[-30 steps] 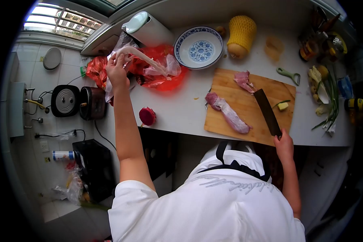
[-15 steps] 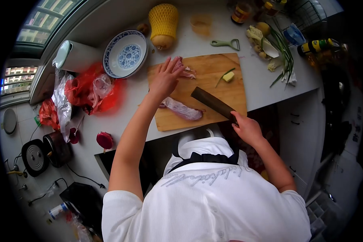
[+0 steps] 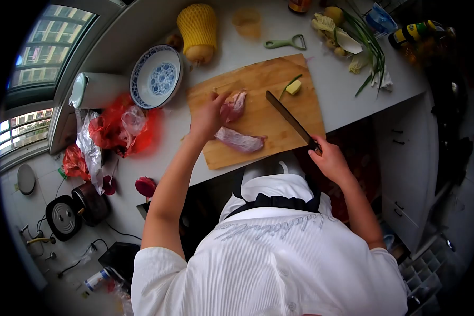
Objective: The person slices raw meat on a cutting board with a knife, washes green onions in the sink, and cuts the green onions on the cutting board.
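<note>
At the board's near right edge, the person's right hand (image 3: 329, 159) is wrapped firmly round the handle of a knife (image 3: 290, 117), whose blade points away and leftward; it looks stiff and weighty, best held by that handle. Farther in, a longer meat piece (image 3: 242, 140) lies on the cutting board (image 3: 258, 71), its long axis running left to right. Just beyond, the left hand (image 3: 208, 117) is at a shorter meat piece (image 3: 234, 107); whether its fingers pinch cannot be told. That piece points away, leaning right. Both should be soft and slippery, steadied best by an end.
</note>
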Available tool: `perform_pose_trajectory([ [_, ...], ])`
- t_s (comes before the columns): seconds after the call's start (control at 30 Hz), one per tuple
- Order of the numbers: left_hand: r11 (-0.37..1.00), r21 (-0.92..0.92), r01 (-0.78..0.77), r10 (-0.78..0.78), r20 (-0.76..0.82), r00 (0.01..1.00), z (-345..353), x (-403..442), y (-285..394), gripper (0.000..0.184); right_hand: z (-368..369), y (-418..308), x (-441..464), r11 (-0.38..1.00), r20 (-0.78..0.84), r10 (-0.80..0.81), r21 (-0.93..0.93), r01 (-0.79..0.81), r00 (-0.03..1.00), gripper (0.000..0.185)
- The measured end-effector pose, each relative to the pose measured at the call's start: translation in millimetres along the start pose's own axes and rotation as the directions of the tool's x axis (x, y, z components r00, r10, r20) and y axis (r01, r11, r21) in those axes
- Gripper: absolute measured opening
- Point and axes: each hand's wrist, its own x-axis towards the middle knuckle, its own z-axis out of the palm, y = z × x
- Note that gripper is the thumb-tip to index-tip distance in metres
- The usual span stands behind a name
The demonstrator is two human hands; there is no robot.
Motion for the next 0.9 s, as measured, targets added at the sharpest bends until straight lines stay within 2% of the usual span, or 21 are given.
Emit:
perform_pose_trajectory([
  [0.03,1.000,-0.013,0.025,-0.025,-0.027,0.999,-1,6,-1,0.042,-1,-4,2,1.000,-0.001,-0.015,-0.015,0.015,1.000,0.041],
  [0.07,0.990,0.036,-0.137,0.140,-0.112,0.984,2,15,-13,0.036,-2,-9,4,0.999,0.000,-0.030,-0.033,0.030,1.000,0.040],
  [0.17,0.946,0.174,-0.273,0.274,0.017,0.961,6,30,-18,0.027,0,-13,17,0.994,0.019,-0.098,-0.038,0.099,0.995,0.039],
  [0.2,0.952,0.219,-0.215,0.212,0.036,0.977,7,28,-13,0.021,0,-22,20,0.994,0.040,-0.104,-0.025,0.105,0.994,0.039],
  [0.3,0.959,0.283,-0.010,-0.021,0.106,0.994,22,20,-23,0.022,4,-50,30,0.992,0.117,-0.123,-0.006,0.125,0.985,0.039],
  [0.4,0.977,0.172,0.123,-0.137,0.075,0.988,30,9,-32,0.022,13,-57,41,0.986,0.158,-0.159,-0.026,0.165,0.975,0.038],
  [0.5,0.992,0.070,0.108,-0.095,-0.173,0.980,43,-1,-39,0.022,12,-62,43,0.993,0.199,-0.096,-0.048,0.108,0.975,0.036],
  [0.6,0.979,0.172,0.107,-0.079,-0.163,0.983,37,3,-20,0.020,-3,-57,27,0.999,0.253,0.004,-0.042,0.007,0.968,0.034],
  [0.7,0.921,0.308,0.238,-0.283,0.110,0.953,27,20,-1,0.020,-6,-48,15,0.998,0.276,0.048,0.015,-0.054,0.960,0.035],
  [0.8,0.915,0.321,0.247,-0.275,0.046,0.960,34,27,2,0.022,-6,-42,7,0.994,0.250,0.056,0.080,-0.079,0.967,0.036],
  [0.9,0.969,-0.019,0.245,-0.245,-0.141,0.959,36,23,-16,0.021,-4,-32,-1,0.992,0.222,0.048,0.105,-0.073,0.974,0.037],
])
